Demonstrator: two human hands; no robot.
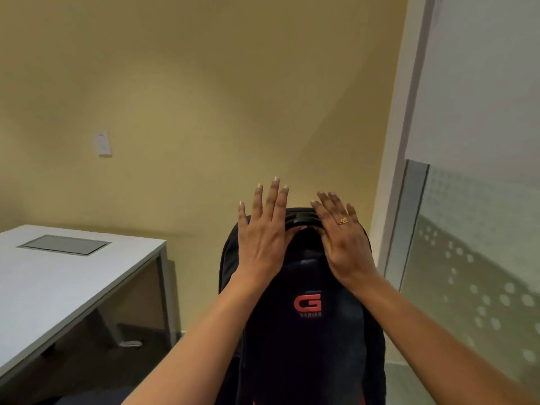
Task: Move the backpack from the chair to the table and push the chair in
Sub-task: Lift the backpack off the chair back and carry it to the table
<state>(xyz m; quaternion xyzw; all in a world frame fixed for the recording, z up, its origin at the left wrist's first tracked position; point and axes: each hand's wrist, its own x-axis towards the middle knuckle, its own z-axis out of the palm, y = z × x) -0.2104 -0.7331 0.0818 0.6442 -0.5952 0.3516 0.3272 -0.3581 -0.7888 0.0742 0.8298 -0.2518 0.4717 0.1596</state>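
— Where's the backpack?

— Lower centre of the frame, upright, dark with a red G logo (the chair isn't visible). The white table sits at lower left, apart from it.

— And the hands?

— Left hand and right hand lie flat near its top handle, fingers spread, gripping nothing.

left hand fingers spread, right hand likewise, forearms extended forward
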